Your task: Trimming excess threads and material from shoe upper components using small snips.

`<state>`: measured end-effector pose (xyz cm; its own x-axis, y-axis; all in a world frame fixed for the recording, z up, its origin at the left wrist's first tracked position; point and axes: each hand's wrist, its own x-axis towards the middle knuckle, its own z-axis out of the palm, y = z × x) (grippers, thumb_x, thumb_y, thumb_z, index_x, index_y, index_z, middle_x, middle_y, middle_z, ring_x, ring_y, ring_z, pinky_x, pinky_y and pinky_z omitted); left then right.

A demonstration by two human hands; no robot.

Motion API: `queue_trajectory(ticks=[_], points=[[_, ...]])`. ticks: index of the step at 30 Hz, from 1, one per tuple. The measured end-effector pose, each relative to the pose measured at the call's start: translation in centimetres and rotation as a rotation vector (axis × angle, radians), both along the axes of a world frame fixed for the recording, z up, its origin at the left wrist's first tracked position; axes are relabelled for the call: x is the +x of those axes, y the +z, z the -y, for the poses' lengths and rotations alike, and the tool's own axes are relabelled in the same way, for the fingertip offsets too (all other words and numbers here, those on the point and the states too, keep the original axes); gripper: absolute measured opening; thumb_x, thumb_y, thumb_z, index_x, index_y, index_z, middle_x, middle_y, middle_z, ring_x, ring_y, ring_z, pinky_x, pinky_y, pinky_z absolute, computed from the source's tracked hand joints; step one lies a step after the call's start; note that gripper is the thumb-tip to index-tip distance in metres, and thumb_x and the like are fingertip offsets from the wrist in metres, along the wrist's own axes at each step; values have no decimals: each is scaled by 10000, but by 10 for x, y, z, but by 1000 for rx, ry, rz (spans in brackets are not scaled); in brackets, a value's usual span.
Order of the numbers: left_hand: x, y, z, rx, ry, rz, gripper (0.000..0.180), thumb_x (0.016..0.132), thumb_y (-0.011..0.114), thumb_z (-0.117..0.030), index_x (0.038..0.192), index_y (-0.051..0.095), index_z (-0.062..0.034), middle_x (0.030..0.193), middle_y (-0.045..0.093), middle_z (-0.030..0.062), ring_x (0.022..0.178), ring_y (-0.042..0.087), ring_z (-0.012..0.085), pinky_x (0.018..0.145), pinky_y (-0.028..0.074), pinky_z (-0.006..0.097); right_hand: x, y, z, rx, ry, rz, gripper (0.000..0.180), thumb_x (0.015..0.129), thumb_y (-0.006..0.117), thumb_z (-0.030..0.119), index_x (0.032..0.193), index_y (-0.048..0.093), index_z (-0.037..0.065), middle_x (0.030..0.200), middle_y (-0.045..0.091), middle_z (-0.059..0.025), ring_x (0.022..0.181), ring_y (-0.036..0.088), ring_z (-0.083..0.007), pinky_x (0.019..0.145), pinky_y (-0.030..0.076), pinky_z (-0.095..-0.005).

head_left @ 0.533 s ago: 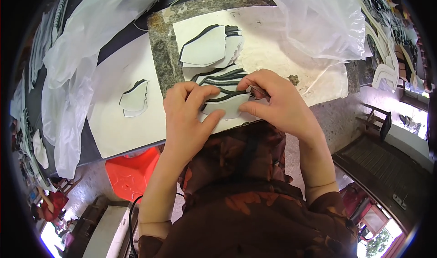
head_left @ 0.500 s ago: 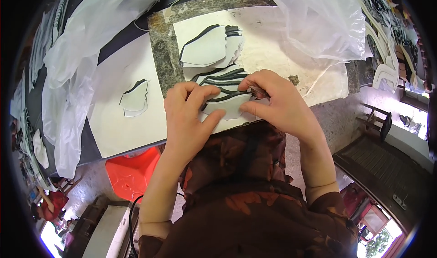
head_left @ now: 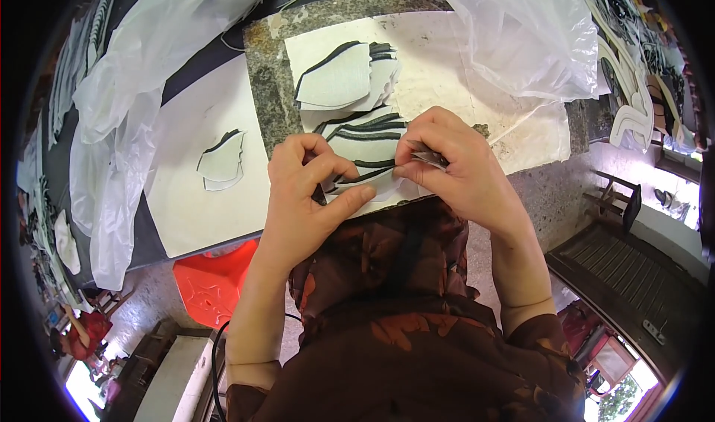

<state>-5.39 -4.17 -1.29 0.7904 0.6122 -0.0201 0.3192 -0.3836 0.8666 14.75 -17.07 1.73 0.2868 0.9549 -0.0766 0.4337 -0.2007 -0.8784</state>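
Observation:
Between my hands, near the table's front edge, is a pale fabric-like piece with a black edge point(head_left: 370, 176). My left hand point(head_left: 307, 191) pinches its left side between thumb and fingers. At its right end my right hand point(head_left: 454, 161) closes thumb and index finger on the edge. A small greyish, flat thing point(head_left: 430, 158) also sticks out of my right hand; its kind is unclear. Just beyond lies a fanned row of similar black-edged pieces point(head_left: 365, 134), partly covered by my fingers. Farther off rests a stack of larger such pieces point(head_left: 333, 79).
Two small pieces point(head_left: 222, 161) lie on a white sheet point(head_left: 201, 221) at left. Clear plastic bags point(head_left: 119, 109) drape the table's left and its far right side. A red stool point(head_left: 212, 288) stands below the table. Bundled cut parts point(head_left: 629, 87) are at far right.
The piece between my hands now shows tilted, its pale face less visible. My right fingers have shifted slightly, and the greyish thing in that hand shows more. My left thumb has moved slightly right.

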Motion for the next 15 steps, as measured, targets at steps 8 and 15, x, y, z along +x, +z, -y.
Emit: queue_trajectory(ticks=[8, 15], points=[[-5, -5, -9, -110, -4, 16, 155, 809, 845, -185, 860, 742, -82, 1024, 570, 42, 1035, 502, 239, 881, 420, 350, -4, -2, -7, -70, 18, -163, 129, 856, 735, 40, 951, 650, 16, 868, 637, -51, 794, 600, -152, 763, 490, -292], [-12, 18, -21, -384, -30, 7, 155, 795, 849, -133, 868, 743, -46, 977, 634, 38, 947, 556, 193, 831, 449, 312, -1, 1, -11, -175, -67, -524, 124, 861, 759, 54, 921, 653, 37, 848, 619, 42, 792, 528, -48, 708, 444, -232]])
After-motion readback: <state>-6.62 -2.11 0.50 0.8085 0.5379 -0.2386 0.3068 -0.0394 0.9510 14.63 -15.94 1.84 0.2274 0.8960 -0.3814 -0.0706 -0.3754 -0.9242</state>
